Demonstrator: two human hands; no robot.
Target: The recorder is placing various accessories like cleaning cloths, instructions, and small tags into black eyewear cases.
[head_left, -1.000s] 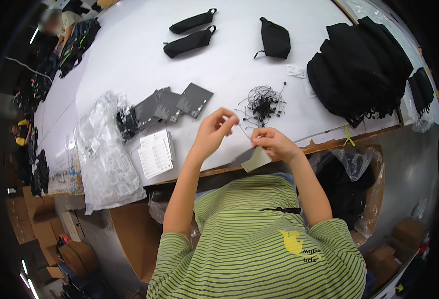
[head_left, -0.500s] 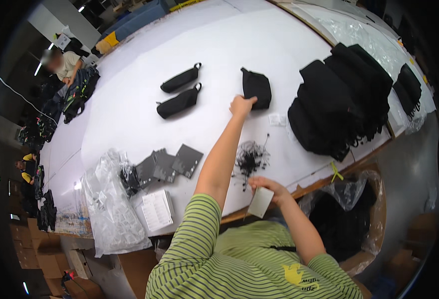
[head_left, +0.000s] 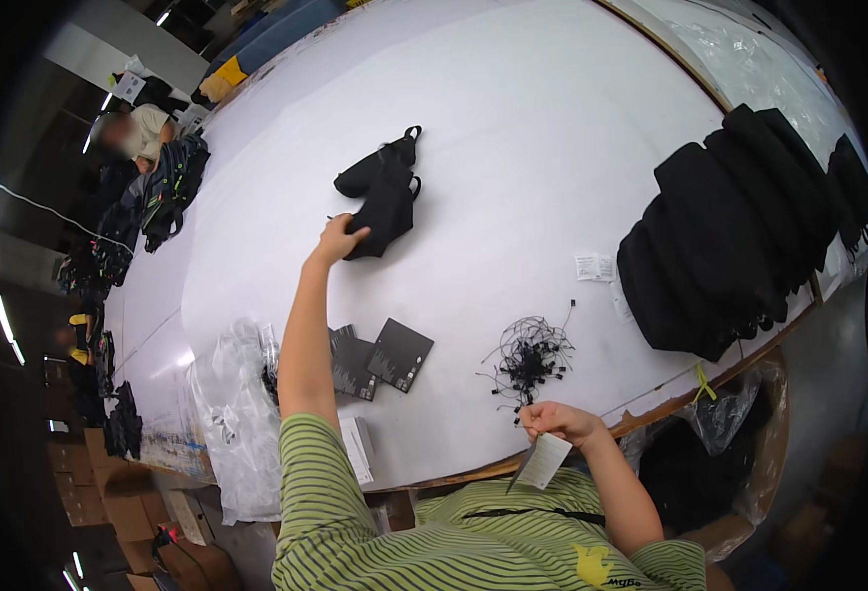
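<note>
Out on the white table my left hand (head_left: 335,239) is closed on the near edge of a black fabric pouch (head_left: 387,219). This pouch lies over or against another black pouch (head_left: 360,179) with a loop at its end; a second loop shows beside it, and the overlap hides the rest. Close to my body, my right hand (head_left: 564,422) pinches a pale printed card tag (head_left: 546,460), with a darker card edge beside it. Just beyond that hand sits a tangle of thin black strings (head_left: 531,364) with small black ends.
Dark square cards (head_left: 400,355) lie near a white card stack (head_left: 357,448) and a clear plastic bag (head_left: 237,419). A large heap of black pouches (head_left: 695,246) stands at right, beside small white packets (head_left: 594,267). A plastic-lined box (head_left: 774,433) is below the edge. A person (head_left: 143,133) works at far left.
My left hand has carried the black pouch leftward onto or against the two looped pouches. My right hand still has the tag, now turned differently. The whole view has shifted.
</note>
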